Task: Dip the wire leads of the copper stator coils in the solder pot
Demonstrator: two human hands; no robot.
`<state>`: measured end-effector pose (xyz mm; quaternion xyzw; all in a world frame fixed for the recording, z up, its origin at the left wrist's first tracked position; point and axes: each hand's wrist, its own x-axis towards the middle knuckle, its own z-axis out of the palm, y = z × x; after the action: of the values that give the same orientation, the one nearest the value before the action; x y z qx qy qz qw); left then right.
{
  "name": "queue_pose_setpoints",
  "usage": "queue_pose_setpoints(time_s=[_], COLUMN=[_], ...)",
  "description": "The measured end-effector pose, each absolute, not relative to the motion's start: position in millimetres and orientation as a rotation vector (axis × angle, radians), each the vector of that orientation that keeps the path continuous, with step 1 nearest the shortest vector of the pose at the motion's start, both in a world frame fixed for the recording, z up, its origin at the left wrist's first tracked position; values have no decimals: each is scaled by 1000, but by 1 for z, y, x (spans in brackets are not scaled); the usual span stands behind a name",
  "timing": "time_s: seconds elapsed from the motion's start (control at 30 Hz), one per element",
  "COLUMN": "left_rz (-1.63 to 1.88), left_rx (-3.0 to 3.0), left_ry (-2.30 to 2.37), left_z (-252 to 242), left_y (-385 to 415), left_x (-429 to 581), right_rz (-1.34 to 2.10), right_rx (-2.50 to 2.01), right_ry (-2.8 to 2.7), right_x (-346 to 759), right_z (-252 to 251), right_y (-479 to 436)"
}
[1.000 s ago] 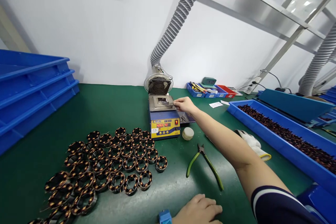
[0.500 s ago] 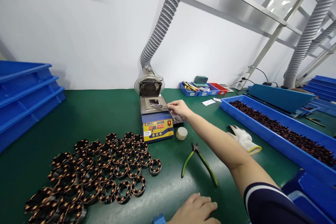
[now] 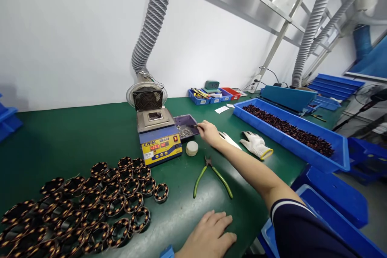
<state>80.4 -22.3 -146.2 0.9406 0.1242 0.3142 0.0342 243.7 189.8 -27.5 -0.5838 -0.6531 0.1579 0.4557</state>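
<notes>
My right hand (image 3: 208,132) is closed on the handle of a scraper (image 3: 196,125), a thin flat metal tool whose tip reaches over a dark tray (image 3: 183,118) of silvery scraps. Left of that tray stands a solder pot (image 3: 161,145) with a yellow front panel, red digits and a shiny square of molten metal (image 3: 155,115). My left hand (image 3: 210,234) lies on the bench, palm down and fingers spread, holding nothing. Green-handled cutters (image 3: 208,163) rest open between my hands. A round pale tin (image 3: 192,148) sits beside the pot.
Many copper-wound stator rings (image 3: 115,203) cover the left of the green bench. White gloves (image 3: 256,145) lie right of my forearm, before a long blue bin (image 3: 340,157) of dark parts. Small bins (image 3: 199,99) stand behind; a fume hose (image 3: 154,16) hangs above the pot.
My right hand has moved the scraper from the pot's molten surface rightward to the dark tray. The view has turned right. My left hand stays flat on the bench.
</notes>
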Motion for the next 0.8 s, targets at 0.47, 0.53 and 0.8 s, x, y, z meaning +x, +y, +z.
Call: queue_pose_setpoints(time_s=[0.47,0.53,0.8], left_rz=[257,255,592], left_rx=[2709,2683,2493], left_ry=[325,321,388], left_z=[-96,-93,-103], left_y=[-25,-27,-29], left_x=[66,65,67], right_rz=[-15,97,743], right_rx=[-944,-906,-1048], right_ry=[-2264,-2198,-2366], right_x=[164,167,172], right_z=[-16,-18,-57], right_y=[184,162,54])
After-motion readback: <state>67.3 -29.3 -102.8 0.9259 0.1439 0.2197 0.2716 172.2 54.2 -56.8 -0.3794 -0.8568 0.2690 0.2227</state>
